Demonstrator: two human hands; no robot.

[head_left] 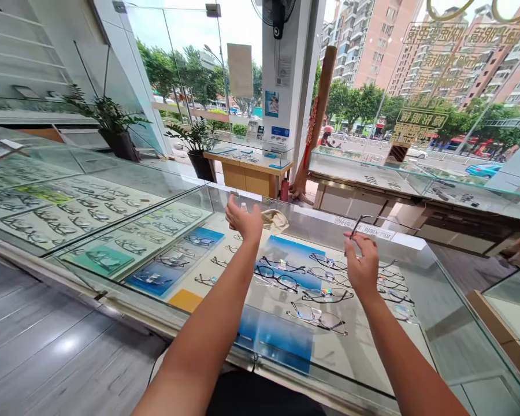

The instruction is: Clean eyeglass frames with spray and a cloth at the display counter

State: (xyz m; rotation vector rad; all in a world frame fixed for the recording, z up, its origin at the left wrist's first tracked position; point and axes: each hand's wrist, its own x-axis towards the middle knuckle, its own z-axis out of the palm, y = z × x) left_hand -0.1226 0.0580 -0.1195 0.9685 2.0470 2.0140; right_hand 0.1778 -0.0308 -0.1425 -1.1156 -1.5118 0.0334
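Note:
My right hand is raised above the glass counter, its fingers pinched on a thin dark-framed pair of glasses that sticks up and to the right. My left hand reaches far across the counter with fingers apart. It is close to a small white bottle and a crumpled beige cloth lying on the glass. Whether it touches the bottle is unclear.
Under the glass lie rows of spectacles on blue and white display cards. A longer display case runs off to the left. Potted plants, a wooden cabinet and a second counter stand beyond, before large windows.

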